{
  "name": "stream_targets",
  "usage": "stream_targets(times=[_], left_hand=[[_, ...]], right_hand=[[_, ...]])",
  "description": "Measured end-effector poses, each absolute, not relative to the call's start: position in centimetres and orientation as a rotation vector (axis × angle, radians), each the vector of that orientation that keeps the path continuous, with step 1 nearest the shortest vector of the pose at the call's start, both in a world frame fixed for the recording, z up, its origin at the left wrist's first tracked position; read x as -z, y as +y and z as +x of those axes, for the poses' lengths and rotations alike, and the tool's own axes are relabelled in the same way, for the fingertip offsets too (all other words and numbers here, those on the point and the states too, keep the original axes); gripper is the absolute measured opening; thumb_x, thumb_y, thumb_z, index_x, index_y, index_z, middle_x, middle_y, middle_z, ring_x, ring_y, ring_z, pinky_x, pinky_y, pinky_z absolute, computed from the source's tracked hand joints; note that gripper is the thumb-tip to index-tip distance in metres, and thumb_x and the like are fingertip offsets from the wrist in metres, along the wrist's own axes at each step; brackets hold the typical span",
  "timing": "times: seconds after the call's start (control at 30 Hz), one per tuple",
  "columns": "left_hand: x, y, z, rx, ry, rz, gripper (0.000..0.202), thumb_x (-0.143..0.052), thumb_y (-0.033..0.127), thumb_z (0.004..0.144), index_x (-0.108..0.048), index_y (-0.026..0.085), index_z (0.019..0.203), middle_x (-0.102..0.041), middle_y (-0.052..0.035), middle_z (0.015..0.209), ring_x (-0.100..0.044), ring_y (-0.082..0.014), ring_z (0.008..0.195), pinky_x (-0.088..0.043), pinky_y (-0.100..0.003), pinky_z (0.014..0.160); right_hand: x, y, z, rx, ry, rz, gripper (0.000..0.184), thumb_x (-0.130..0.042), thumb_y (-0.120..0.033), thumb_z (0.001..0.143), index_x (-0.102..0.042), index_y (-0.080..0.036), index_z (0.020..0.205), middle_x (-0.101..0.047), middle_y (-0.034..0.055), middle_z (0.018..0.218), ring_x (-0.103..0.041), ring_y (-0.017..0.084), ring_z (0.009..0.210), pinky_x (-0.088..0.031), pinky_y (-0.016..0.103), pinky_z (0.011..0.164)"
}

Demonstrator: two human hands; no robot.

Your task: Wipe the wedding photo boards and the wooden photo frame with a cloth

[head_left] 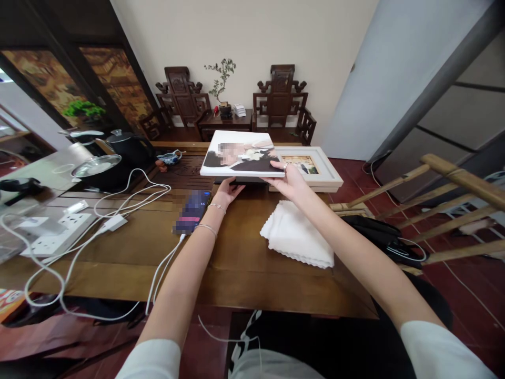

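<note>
Two hands on the canvas photo print (240, 152): the right grip (290, 181) pinches its 3 o'clock edge with the thumb on top, and the left grip (229, 193) props the near edge, fingers hidden, so closure can't be told. The print sits level above the tabletop (236, 263) at 12 o'clock, face up, long axis 9-to-3. Looks mid-carry; the next move needs clearance over the framed picture (315, 164).

No writing can be read from here; the phone (192, 211) on the table (244, 263) has a blurred screen, with only faint, unclear digits at its top; the photo print (240, 153) carries no legible words.
</note>
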State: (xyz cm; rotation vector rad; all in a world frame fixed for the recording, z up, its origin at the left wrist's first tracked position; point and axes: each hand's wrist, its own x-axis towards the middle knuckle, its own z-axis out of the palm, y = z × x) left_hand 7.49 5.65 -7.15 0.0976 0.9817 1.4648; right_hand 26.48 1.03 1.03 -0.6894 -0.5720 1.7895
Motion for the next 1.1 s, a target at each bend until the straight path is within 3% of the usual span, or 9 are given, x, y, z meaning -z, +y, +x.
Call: stream_targets(times=[0.17, 0.47, 0.7, 1.1], left_hand=[[6.0, 4.4, 6.7, -1.498, 1.018, 0.146, 0.013, -0.056, 0.001, 0.083, -0.062, 0.013, 0.079, -0.065, -0.0087, 0.082, -0.067, -0.0201, 0.088, -0.064, -0.032, 0.076], [3.9, -3.3, 4.2, -1.555, 0.975, 0.341, 0.017, -0.053, 0.000, 0.085, -0.063, 0.009, 0.074, -0.070, -0.0115, 0.079, -0.070, -0.0175, 0.074, -0.064, -0.031, 0.073], [2.6, -11.3, 4.2, -1.619, 1.085, 0.355, 0.015, -0.058, -0.002, 0.079, -0.064, 0.010, 0.072, -0.071, -0.0063, 0.068, -0.068, -0.0146, 0.058, -0.065, -0.028, 0.062], [5.4, -21.3, 5.7, -1.619, 1.171, 0.192, 0.012, -0.068, 0.001, 0.064, -0.068, 0.011, 0.070, -0.073, -0.0047, 0.064, -0.068, -0.0176, 0.049, -0.063, -0.027, 0.048]], right_hand=[[-1.5, 1.0, 26.4, -1.780, -0.540, -0.705, 0.023, -0.049, -0.004, 0.087, -0.060, -0.014, 0.103, -0.072, 0.0071, 0.089, -0.069, 0.021, 0.088, -0.063, 0.040, 0.081], [-2.1, 1.3, 26.4, -1.752, -0.507, -0.675, 0.022, -0.046, -0.009, 0.090, -0.058, -0.018, 0.106, -0.070, 0.0059, 0.092, -0.067, 0.021, 0.093, -0.063, 0.042, 0.081], [-2.5, 1.8, 25.5, -1.735, -0.465, -0.673, 0.021, -0.048, -0.008, 0.089, -0.058, -0.017, 0.105, -0.069, 0.0060, 0.090, -0.066, 0.020, 0.091, -0.063, 0.039, 0.079], [0.5, 4.4, 23.3, -1.794, -0.413, -0.786, 0.017, -0.044, -0.009, 0.090, -0.055, -0.019, 0.098, -0.068, 0.0060, 0.087, -0.066, 0.021, 0.093, -0.062, 0.044, 0.078]])
